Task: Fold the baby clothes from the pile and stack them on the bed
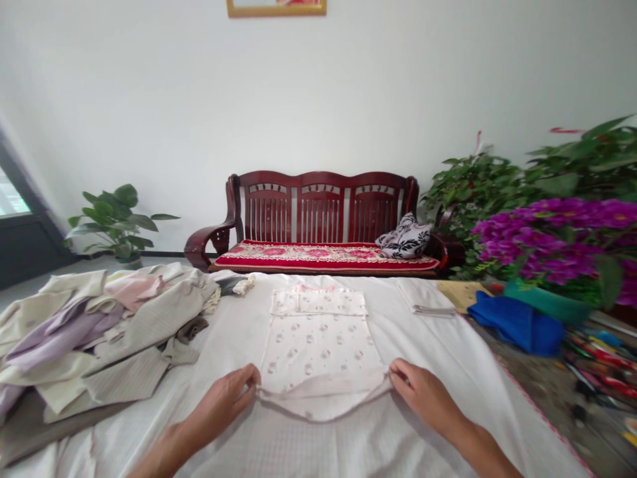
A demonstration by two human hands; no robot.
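A small white printed shirt (321,342) lies in front of me on a white cloth, its pink-trimmed neck at the far end. Its sleeves (318,303) are folded flat across the top of the body. At the near left corner of the hem, my left hand (233,392) pinches the fabric between thumb and fingers. The opposite hem corner is pinched by my right hand (415,385). Between the two hands the hem is raised and sags in the middle, showing the plain inner side of the fabric.
A heap of loose clothes (134,332) covers the left side of the white cloth (223,451). A folded white garment (425,295) lies at the far right, near a blue cloth (517,322) and purple flowers (562,232). Beyond stands a wooden bench (321,206) with a cushion (405,238).
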